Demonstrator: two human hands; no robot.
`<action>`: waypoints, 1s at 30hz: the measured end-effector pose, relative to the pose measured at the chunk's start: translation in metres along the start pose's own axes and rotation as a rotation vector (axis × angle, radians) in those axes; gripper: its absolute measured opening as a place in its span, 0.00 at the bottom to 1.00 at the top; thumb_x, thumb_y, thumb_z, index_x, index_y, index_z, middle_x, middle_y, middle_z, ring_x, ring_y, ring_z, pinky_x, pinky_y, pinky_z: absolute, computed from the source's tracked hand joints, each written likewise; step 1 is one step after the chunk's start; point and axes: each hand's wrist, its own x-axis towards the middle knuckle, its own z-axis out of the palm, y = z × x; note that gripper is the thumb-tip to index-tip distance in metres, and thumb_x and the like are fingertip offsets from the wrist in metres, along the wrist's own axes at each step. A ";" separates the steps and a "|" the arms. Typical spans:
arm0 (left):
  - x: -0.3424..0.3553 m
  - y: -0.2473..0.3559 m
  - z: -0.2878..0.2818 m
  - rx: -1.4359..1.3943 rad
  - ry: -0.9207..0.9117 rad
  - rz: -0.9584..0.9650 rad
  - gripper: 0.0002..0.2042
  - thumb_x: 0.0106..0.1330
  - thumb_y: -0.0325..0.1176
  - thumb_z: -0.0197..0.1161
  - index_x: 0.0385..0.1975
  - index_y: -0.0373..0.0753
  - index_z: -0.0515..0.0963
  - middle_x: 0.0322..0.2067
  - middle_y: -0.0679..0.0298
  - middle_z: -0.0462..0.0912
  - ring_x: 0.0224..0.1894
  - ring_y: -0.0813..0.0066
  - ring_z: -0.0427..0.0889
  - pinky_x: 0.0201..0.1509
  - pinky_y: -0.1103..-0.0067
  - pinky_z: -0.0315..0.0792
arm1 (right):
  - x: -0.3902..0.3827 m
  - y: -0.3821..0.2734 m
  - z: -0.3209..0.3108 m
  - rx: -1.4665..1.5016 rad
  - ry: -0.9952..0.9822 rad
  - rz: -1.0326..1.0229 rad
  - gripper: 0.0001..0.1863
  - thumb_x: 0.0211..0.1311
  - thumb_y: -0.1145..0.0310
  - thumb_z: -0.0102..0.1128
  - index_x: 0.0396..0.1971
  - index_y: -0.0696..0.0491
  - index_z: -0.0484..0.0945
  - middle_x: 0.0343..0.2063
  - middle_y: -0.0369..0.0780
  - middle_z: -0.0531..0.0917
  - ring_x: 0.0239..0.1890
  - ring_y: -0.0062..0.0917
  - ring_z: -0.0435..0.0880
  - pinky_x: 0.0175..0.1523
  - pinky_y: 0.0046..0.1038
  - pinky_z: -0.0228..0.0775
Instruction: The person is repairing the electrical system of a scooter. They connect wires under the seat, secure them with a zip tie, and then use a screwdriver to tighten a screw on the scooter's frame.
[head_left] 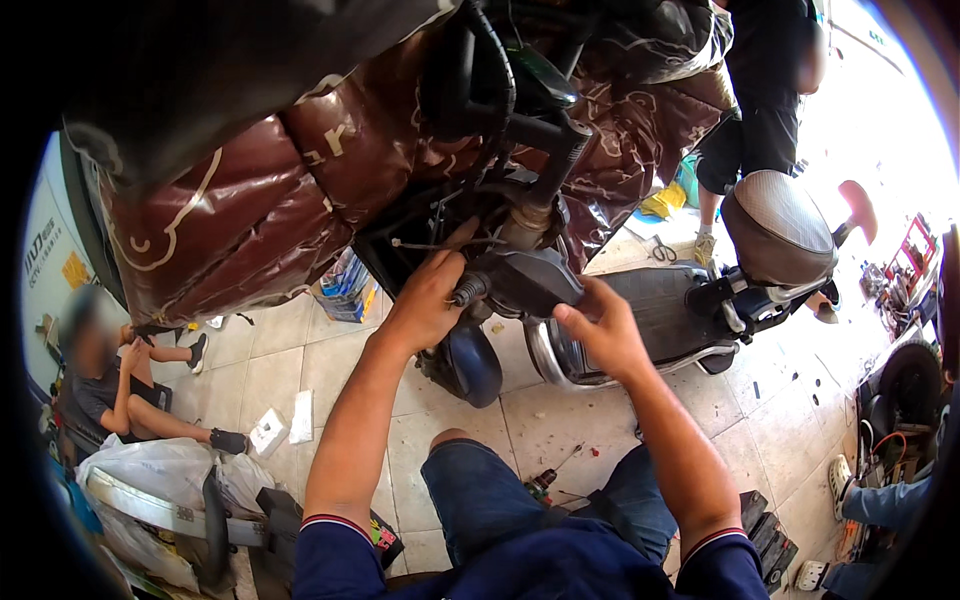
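Note:
In front of me stands an electric scooter with its front end taken apart. My right hand [608, 325] grips the right edge of a black plastic cover [538, 282] below the steering column [530, 222], thumb on the near side. My left hand [430, 298] reaches in at the left of the column, among dark cables. One finger stretches forward; the others are curled or hidden, so what they hold does not show. A pale cable tie [425, 243] crosses just above that hand. A black ribbed rubber part [468, 290] lies beside its wrist, above the dark front mudguard [470, 362].
A quilted maroon cover [250, 200] hangs over the scooter's front. The footboard [640, 310] and seat [782, 215] extend right. A screwdriver [565, 462] and a green drill-like tool [540, 485] lie on the tiles. One person sits at left; others stand at right.

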 end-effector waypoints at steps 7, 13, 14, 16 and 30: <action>0.001 -0.015 -0.010 -0.266 -0.016 0.051 0.36 0.60 0.18 0.74 0.71 0.33 0.71 0.76 0.53 0.69 0.78 0.60 0.68 0.80 0.71 0.60 | -0.011 -0.027 0.015 -0.151 0.022 -0.452 0.29 0.63 0.67 0.79 0.60 0.63 0.77 0.39 0.42 0.86 0.37 0.24 0.85 0.42 0.28 0.79; -0.002 -0.019 -0.003 -0.432 0.056 -0.126 0.36 0.64 0.23 0.74 0.74 0.36 0.70 0.70 0.56 0.78 0.74 0.63 0.74 0.78 0.71 0.64 | 0.006 -0.063 0.009 -0.170 0.079 -0.534 0.28 0.58 0.67 0.82 0.53 0.61 0.78 0.41 0.49 0.84 0.40 0.40 0.86 0.46 0.37 0.79; -0.004 -0.019 -0.001 -0.449 0.074 -0.114 0.35 0.64 0.23 0.75 0.74 0.36 0.70 0.69 0.56 0.79 0.73 0.64 0.74 0.78 0.71 0.64 | 0.004 -0.064 0.010 -0.183 0.078 -0.473 0.27 0.58 0.67 0.81 0.53 0.60 0.78 0.41 0.48 0.84 0.40 0.39 0.86 0.46 0.36 0.79; -0.005 -0.020 0.001 -0.426 0.088 -0.135 0.36 0.63 0.23 0.76 0.74 0.37 0.70 0.69 0.56 0.79 0.73 0.64 0.74 0.78 0.71 0.64 | 0.001 -0.065 0.012 -0.199 0.078 -0.390 0.26 0.58 0.68 0.81 0.53 0.60 0.79 0.41 0.48 0.84 0.41 0.38 0.85 0.45 0.36 0.79; -0.022 -0.021 -0.034 -0.497 -0.161 -0.181 0.32 0.49 0.24 0.79 0.59 0.38 0.80 0.79 0.56 0.66 0.79 0.60 0.66 0.81 0.69 0.60 | 0.033 -0.052 0.000 -0.083 -0.067 -0.502 0.24 0.61 0.83 0.74 0.57 0.61 0.76 0.51 0.42 0.81 0.52 0.25 0.84 0.51 0.28 0.84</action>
